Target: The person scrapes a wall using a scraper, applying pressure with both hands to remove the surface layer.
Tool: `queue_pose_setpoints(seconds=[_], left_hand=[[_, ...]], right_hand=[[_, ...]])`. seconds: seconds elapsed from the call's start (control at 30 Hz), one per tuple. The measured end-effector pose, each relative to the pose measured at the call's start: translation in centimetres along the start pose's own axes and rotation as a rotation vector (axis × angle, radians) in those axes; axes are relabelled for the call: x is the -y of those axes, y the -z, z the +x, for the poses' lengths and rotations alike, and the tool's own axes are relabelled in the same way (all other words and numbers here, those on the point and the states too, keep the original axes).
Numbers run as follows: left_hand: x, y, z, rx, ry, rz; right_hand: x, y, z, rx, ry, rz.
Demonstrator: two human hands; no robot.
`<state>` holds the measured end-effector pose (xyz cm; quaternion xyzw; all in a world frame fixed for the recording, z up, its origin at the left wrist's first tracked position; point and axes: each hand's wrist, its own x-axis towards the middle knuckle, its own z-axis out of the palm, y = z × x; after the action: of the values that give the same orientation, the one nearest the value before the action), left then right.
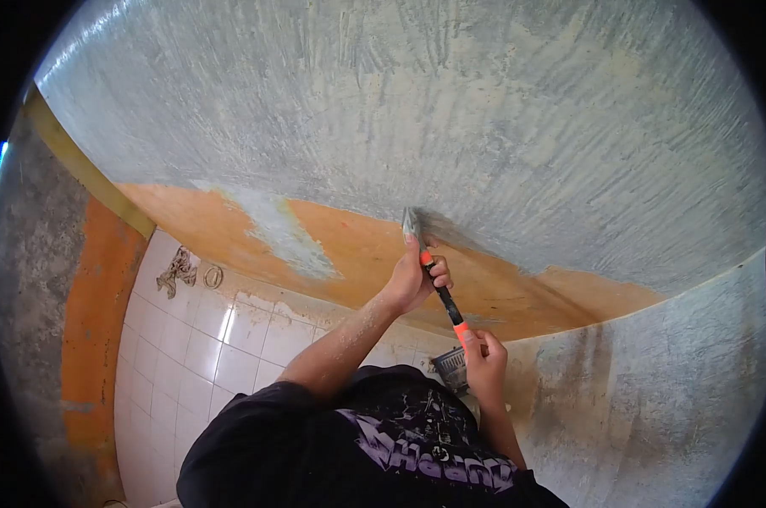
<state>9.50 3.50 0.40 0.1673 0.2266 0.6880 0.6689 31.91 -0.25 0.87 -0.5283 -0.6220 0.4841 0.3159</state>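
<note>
In the head view, your left hand [411, 278] is closed around the scraper [442, 292] near its blade [411, 223]; your right hand [484, 361] grips the lower end of its handle [448, 306]. The blade appears to meet the wall [383, 118] where grey surface borders orange paint [357, 247]. Judged by appearance, the tool is light and stiff, though dust may make it slippery; hold the handle, well clear of the blade's edge.

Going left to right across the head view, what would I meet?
The left wall's orange strip, crumpled cloth-like thing, small ring, left hand, right hand. The tool they hold overlaps both, so it's left out.
</note>
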Motion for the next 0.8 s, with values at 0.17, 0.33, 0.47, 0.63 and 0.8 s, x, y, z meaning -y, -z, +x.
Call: queue_pose_setpoints(seconds=[0.17,0.33,0.47,0.63,0.8], left_hand=[[2.9,-1.6,1.7,-0.003,0.103,-0.090],[-1.0,1.7,0.4,-0.049,-0.018,-0.207],[-4.4,2.5,-1.3,-0.065,-0.121,-0.029],[-1.1,2.0,0.0,-0.048,0.033,-0.097],[2.1,-0.2,1.5,0.092,0.127,-0.035]], right_hand=[[-0.1,2.8,-1.0,-0.063,-0.064,0.090],[0.1,-1.2,1.1,-0.006,0.121,-0.078],[1.5,-4.4,1.1,0.075,0.033,0.018],[-1.1,-1.1,1.0,0.140,0.046,0.060],[-2.0,3.3,0.2,0.217,-0.105,0.122]])
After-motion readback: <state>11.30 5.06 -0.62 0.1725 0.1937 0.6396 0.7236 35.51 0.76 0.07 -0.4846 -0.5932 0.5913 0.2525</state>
